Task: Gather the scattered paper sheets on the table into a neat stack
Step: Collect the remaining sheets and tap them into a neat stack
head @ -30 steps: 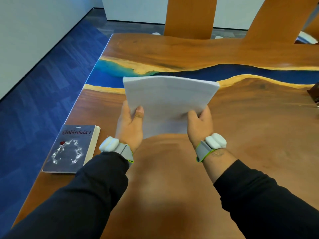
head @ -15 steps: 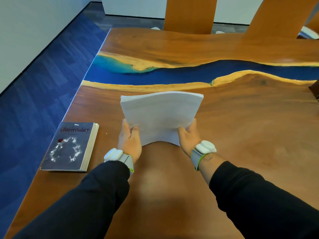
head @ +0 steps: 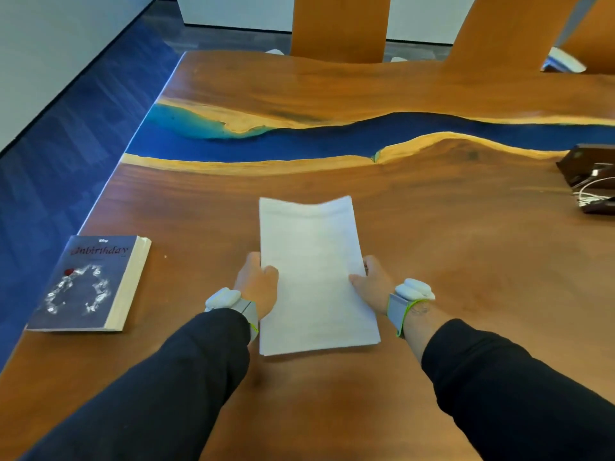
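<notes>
A stack of white paper sheets lies nearly flat over the wooden table, its long side pointing away from me and its far end slightly bowed. My left hand grips the stack's left edge, thumb on top. On the opposite side, my right hand holds the right edge the same way. Both wrists wear grey bands, and both arms are in dark sleeves. No loose sheets show elsewhere on the table.
A dark paperback book lies near the table's left edge. A dark box with white cables sits at the far right. A blue resin strip crosses the table. Wooden chair backs stand behind it.
The stack was held upright with its long side crosswise. It has been turned lengthwise and lowered toward me, down to the table, with both hands shifted to its side edges.
</notes>
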Demonstrator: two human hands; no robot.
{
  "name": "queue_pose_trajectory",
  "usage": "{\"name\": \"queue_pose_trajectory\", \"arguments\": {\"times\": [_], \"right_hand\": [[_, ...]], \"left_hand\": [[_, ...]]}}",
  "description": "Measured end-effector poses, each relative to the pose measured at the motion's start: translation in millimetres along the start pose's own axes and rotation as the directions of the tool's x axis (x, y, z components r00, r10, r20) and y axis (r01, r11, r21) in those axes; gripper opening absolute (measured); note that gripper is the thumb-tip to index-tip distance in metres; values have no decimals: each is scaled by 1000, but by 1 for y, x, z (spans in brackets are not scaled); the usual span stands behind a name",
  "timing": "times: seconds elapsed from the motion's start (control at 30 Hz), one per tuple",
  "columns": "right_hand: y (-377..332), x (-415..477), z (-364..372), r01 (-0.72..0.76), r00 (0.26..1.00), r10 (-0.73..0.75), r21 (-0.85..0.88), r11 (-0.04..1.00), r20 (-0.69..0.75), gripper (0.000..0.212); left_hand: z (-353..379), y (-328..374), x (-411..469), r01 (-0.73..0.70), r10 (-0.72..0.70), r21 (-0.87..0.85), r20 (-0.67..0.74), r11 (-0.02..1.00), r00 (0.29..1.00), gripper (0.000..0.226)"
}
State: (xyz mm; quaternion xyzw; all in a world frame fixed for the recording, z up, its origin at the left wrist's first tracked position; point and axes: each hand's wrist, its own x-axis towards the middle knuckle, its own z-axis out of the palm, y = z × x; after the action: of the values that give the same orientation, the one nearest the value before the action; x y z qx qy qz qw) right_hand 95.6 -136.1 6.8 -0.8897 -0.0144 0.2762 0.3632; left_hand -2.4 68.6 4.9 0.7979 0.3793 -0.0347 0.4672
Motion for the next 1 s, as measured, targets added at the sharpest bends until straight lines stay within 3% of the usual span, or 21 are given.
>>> {"name": "queue_pose_trajectory", "arguments": {"times": [0.2,0.43,0.77,1.0], "right_hand": [[58,5,-54,-121,993,120,-64,991,-18,18],[119,22,-121,-200,979,203,-106,974,16,30],[154,39,-149,-298,954,300,-47,953,32,33],[159,39,-155,-319,948,319,-17,948,-8,20]], "left_hand": [[83,7,-9,71,-88,139,115,988,990,7],[174,34,-13,98,-117,139,140,985,983,23],[221,54,-7,135,-148,157,74,978,986,18],[223,55,-7,144,-157,258,30,955,987,21]]}}
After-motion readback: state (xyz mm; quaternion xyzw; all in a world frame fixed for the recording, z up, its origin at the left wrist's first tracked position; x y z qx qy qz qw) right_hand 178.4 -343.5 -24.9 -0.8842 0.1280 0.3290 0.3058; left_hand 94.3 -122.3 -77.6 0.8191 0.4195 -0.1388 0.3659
